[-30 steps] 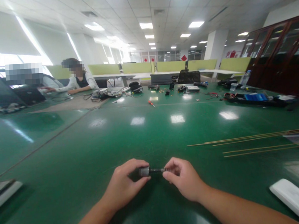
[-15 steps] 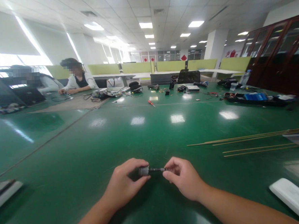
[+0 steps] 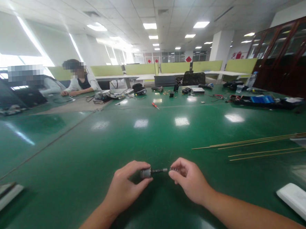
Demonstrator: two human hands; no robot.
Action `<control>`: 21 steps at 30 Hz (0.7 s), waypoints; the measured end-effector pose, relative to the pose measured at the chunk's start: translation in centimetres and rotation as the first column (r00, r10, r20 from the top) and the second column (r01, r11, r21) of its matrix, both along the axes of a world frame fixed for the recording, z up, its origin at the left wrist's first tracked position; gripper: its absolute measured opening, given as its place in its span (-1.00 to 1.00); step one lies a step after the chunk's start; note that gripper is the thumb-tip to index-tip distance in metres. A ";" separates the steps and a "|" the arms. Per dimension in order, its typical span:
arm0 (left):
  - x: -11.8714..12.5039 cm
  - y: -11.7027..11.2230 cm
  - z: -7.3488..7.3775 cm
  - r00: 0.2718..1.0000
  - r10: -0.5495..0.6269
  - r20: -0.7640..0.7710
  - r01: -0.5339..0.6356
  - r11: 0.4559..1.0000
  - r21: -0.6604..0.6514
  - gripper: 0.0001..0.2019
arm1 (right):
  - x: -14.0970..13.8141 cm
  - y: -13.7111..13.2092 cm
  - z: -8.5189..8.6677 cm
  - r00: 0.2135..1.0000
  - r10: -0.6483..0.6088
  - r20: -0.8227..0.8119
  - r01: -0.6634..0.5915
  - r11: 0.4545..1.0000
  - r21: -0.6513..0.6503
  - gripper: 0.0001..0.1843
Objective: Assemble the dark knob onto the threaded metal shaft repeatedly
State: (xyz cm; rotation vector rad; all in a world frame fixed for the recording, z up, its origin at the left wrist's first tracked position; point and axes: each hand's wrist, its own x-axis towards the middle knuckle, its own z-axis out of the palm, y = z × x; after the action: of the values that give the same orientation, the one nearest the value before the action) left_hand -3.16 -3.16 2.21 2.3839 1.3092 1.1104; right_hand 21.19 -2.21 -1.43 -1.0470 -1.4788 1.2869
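Left hand [image 3: 126, 185]: partly closed, thumb below and fingers above, gripping one grey cylinder [image 3: 146, 173] at its sides. One dark shaft [image 3: 158, 171] projects from the cylinder toward the right hand [image 3: 192, 179] and ends in a lighter tip. Right hand: nearly closed, thumb and fingertips pinching one small ridged part [image 3: 174, 169]. The ridged part is roughly in line with the shaft and just beside its tip; a narrow gap separates the two. The cylinder, shaft and ridged part are located in front of the person, above the near area of the green table [image 3: 93, 159].

Item count, remaining table area:
- Thin rods [image 3: 201, 147]: five distinguishable, to the right of the hands, three in the upper group and two in the lower
- Screwdriver [image 3: 155, 105]: one, red handle, beyond the hands
- Black tray [image 3: 256, 105]: one, far right, containing a blue item [image 3: 262, 99]; the number of other contents cannot be determined
- Clear bottle [image 3: 252, 80]: one, behind the tray
- Clear cup [image 3: 240, 88]: one, near the bottle
- White object [image 3: 298, 202]: one, near right, cut off by the view edge
- White-edged object [image 3: 11, 199]: one, near left, likewise cut off
- Seated people [image 3: 82, 83]: two, far left
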 end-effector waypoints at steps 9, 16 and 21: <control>-0.4 0.0 0.5 0.990 0.137 0.020 -0.137 0.990 0.010 -0.71 | -0.1 0.0 0.1 0.974 -0.033 -0.226 0.020 0.998 -0.059 -0.44; -1.7 0.6 1.3 0.940 0.325 0.105 -0.301 0.933 -0.198 -0.49 | -0.3 0.1 -0.4 0.958 0.004 -0.285 -0.027 0.997 -0.077 -0.30; -6.1 -1.1 1.5 0.934 0.351 0.063 -0.325 0.910 -0.256 -0.55 | -0.5 0.0 -0.1 0.961 0.029 -0.277 -0.056 0.994 -0.090 -0.29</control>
State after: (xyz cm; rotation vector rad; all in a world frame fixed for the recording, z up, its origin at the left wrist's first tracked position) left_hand -9.26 -4.26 3.70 1.9420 1.7544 1.0707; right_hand 20.66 -2.23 -1.51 -0.8607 -1.2437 1.4822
